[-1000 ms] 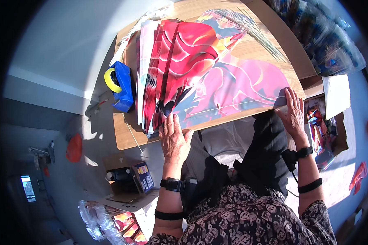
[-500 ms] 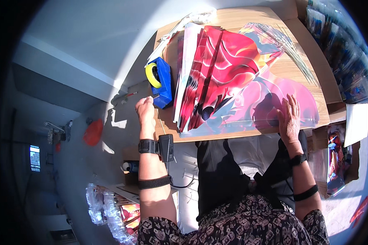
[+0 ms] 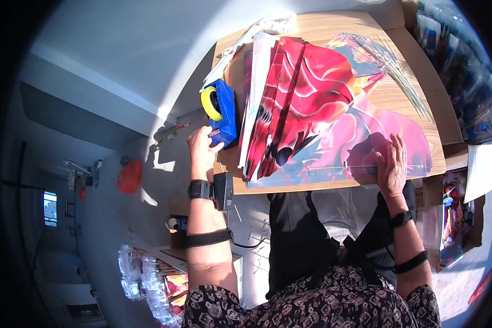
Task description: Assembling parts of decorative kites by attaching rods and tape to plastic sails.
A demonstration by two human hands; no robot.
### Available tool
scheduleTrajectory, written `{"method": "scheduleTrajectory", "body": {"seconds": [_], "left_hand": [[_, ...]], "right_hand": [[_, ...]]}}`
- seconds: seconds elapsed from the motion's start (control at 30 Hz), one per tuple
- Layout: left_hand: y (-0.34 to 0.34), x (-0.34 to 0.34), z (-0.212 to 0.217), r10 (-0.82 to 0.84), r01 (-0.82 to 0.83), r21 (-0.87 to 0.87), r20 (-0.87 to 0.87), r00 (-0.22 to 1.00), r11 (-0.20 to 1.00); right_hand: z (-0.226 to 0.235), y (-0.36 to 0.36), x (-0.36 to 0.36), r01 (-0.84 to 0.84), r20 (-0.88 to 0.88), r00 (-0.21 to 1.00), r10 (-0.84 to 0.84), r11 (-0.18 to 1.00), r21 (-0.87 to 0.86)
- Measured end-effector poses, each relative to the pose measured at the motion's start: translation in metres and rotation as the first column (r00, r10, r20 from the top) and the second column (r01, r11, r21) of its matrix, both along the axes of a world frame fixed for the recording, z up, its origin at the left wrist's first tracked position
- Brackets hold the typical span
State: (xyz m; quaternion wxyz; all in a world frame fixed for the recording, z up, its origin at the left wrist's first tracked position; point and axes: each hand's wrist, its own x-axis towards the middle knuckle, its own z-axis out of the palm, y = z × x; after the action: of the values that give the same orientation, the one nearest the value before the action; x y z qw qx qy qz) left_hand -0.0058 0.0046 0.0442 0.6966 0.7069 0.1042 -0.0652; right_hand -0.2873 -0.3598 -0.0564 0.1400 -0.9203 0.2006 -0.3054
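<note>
My left hand (image 3: 203, 146) is at the near end of a blue tape dispenser (image 3: 228, 109) carrying a yellow roll of tape (image 3: 210, 104). Its thumb stands apart from the curled fingers, close to the cutting end; no held piece of tape can be made out. My right hand (image 3: 393, 170) lies flat, fingers stretched, on a pink and grey printed plastic sheet (image 3: 404, 128). A thin pale stick (image 3: 361, 167) runs along that sheet's near edge. Left of it, folded red printed sheets (image 3: 317, 79) are stacked, partly covering the pink sheet.
Thin sticks (image 3: 394, 71) lie bundled on the wooden table (image 3: 333, 22) at the far right. White rods (image 3: 232, 52) rest along its far left edge. An open carton (image 3: 434, 218) stands right of my legs, and wrapped packages (image 3: 147, 279) sit at lower left.
My left hand has moved up to the dispenser's near end, and its thumb has spread from the fingers. My right hand stays on the sheet. The whole view has shifted slightly.
</note>
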Motion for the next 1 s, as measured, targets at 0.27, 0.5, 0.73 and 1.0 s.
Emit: {"method": "scheduleTrajectory", "body": {"seconds": [0.27,0.5,0.73,1.0], "left_hand": [[-0.001,-0.026,-0.032,0.168,-0.206,-0.266,-0.159,0.973,0.942],[-0.009,-0.036,-0.039,-0.187,0.089,-0.442,-0.183,0.965,0.892],[-0.010,-0.020,-0.036,0.469,-0.527,0.065,0.374,0.800,0.847],[-0.007,0.014,-0.002,0.087,-0.106,0.171,0.115,0.990,0.980]], "right_hand": [[-0.002,-0.001,-0.002,0.017,-0.011,1.000,-0.017,1.000,-0.014],[-0.002,-0.001,-0.002,0.037,-0.016,0.999,-0.037,0.999,-0.034],[-0.003,-0.001,-0.002,0.033,-0.032,0.999,-0.035,0.998,-0.045],[-0.004,-0.001,-0.002,0.041,-0.026,0.999,-0.042,0.998,-0.058]]}}
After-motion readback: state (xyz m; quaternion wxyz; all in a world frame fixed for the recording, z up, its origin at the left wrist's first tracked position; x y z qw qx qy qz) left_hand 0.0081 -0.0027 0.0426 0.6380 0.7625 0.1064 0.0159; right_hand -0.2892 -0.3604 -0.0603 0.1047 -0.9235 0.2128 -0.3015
